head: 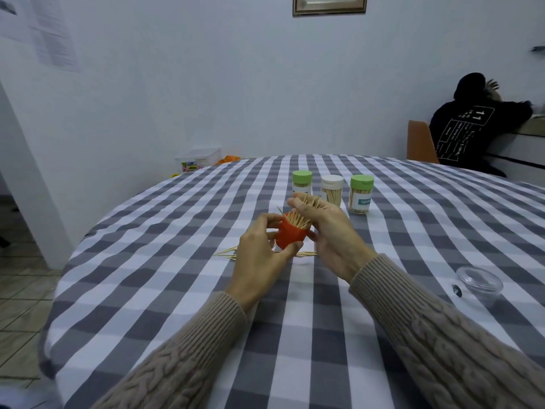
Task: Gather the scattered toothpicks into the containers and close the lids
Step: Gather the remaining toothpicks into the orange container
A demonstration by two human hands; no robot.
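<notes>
Orange container (290, 236) is gripped in the left hand (264, 253), tilted, above mid-table; the right hand (326, 228) pinches a toothpick bundle (309, 202) at its mouth. Filling seems underway; next, loose toothpicks (227, 252) on the cloth beneath need gathering

Both hands raised close together, left hand (259, 255) curled, right hand (330, 231) pinching

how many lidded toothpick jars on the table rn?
3, in a row behind the hands: left green-lidded jar, white-lidded jar in the middle, right green-lidded jar. The hands partly cover the first two; more could be hidden.
</notes>
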